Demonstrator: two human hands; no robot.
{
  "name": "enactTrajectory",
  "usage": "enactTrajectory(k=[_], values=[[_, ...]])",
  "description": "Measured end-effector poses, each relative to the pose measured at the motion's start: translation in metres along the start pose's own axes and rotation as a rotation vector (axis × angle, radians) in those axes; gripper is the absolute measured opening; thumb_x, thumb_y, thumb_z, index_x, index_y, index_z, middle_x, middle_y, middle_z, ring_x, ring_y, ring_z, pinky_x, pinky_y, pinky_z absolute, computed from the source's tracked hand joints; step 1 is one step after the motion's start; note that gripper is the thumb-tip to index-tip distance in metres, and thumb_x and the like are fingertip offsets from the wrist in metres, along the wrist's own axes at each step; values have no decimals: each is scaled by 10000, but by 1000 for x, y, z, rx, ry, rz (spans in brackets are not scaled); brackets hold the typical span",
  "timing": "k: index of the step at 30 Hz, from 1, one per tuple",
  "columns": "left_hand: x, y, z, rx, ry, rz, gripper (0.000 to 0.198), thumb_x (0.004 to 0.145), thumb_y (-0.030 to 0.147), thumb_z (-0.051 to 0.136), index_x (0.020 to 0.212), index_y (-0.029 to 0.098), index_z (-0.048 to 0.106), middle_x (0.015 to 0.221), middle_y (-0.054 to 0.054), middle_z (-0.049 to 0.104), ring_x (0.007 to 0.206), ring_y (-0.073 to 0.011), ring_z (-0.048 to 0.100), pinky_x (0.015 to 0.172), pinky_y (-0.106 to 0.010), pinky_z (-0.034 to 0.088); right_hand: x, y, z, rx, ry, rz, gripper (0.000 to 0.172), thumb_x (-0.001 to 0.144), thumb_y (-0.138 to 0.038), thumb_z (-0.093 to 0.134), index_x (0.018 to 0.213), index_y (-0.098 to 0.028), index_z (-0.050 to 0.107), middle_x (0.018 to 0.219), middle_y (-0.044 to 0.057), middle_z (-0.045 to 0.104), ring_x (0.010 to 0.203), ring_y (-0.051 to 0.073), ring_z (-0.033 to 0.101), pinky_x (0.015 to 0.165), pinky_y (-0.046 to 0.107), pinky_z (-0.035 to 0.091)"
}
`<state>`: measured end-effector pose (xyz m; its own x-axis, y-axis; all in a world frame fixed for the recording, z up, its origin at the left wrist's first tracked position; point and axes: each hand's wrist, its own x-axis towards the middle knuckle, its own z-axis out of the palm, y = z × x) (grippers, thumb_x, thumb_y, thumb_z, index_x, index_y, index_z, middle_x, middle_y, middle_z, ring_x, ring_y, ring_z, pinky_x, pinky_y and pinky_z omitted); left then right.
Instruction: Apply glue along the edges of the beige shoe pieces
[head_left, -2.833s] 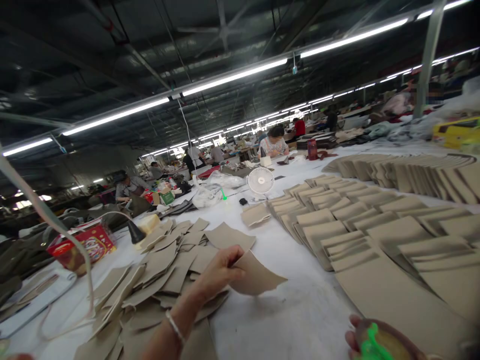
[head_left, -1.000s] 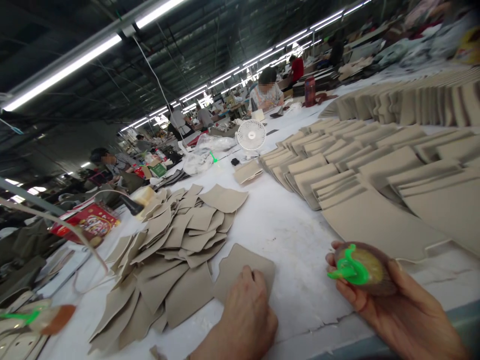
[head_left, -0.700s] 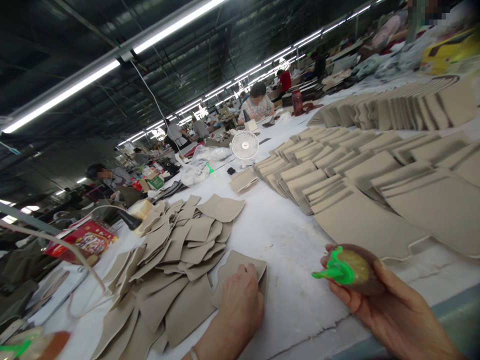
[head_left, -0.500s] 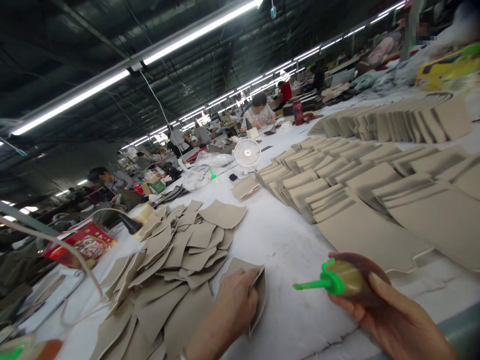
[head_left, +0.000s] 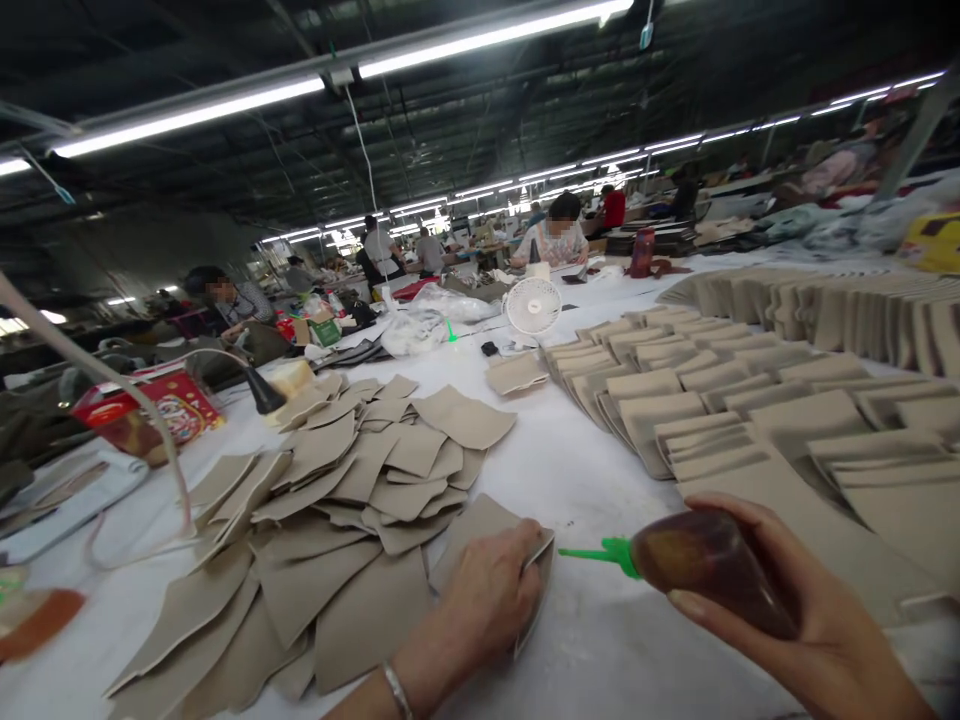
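My left hand (head_left: pixel 480 605) is closed on the edge of a beige fabric piece (head_left: pixel 480 522) that lies on the white table (head_left: pixel 570 470), lifting its right edge. My right hand (head_left: pixel 795 625) grips a brown squeeze bottle (head_left: pixel 705 565) with a green nozzle (head_left: pixel 596 552). The nozzle points left at the lifted edge, a short way from my left fingers. A loose heap of beige cut pieces (head_left: pixel 337 500) lies to the left of my left hand.
Overlapping rows of beige panels (head_left: pixel 720 400) fill the right side of the table. A small white fan (head_left: pixel 532 307), a red box (head_left: pixel 146 415) and a black gooseneck lamp (head_left: pixel 266 395) stand farther back. Other people work at the far end.
My left hand laid the fabric piece on the table, then lifted its right edge. My right hand turned the bottle so the nozzle points left and brought it close to that edge.
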<state>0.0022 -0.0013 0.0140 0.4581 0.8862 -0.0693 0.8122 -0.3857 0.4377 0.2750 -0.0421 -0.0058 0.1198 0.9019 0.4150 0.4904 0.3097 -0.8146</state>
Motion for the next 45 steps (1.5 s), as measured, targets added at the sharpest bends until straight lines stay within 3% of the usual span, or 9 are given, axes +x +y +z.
enactTrajectory(k=[7,16,20,26,33,38,45], values=[[5,-11,4,-128,10,45,446,866,151,425,1236,268,645,1191,-4,680,1057,-210,619,978,-283,438,5,-8,23,-102,-27,-53,616,730,-627,777,1225,-341,547,1199,54,606,1013,371,612,935,514,490],[3,-9,1,-131,-26,32,425,880,182,423,1224,250,662,1153,-31,685,1032,-232,608,965,-313,441,10,-25,25,-311,-85,-314,472,850,-599,695,1208,-324,555,1127,67,644,956,328,651,815,436,540],[2,-10,1,-135,-15,40,386,866,176,433,1151,248,683,1104,-33,692,1004,-230,611,942,-307,441,10,-27,26,-309,-90,-278,462,859,-624,674,1186,-325,548,1099,53,641,908,307,655,757,397,541],[0,-7,-2,-82,10,46,230,868,202,450,913,221,675,881,-36,674,861,-224,624,790,-290,453,12,-28,26,-285,-107,-279,443,873,-629,662,1183,-336,543,1071,31,641,874,277,663,715,355,542],[-2,-3,-2,-43,8,21,240,866,183,442,925,229,670,825,-31,641,803,-216,617,716,-280,424,9,-22,25,-225,-76,-172,445,830,-585,711,1139,-295,575,1097,58,637,931,324,637,817,417,517],[-2,-3,-2,-34,10,25,206,875,196,446,904,239,645,829,-21,631,792,-208,607,692,-274,401,3,-7,22,-187,-104,-99,527,803,-623,717,1208,-333,543,1147,42,621,969,328,629,836,418,529],[0,-5,1,13,21,25,213,878,209,441,919,253,645,799,-12,603,758,-206,597,648,-275,367,1,0,20,-221,-93,-85,517,820,-628,688,1216,-341,519,1142,27,617,980,317,638,820,412,557]])
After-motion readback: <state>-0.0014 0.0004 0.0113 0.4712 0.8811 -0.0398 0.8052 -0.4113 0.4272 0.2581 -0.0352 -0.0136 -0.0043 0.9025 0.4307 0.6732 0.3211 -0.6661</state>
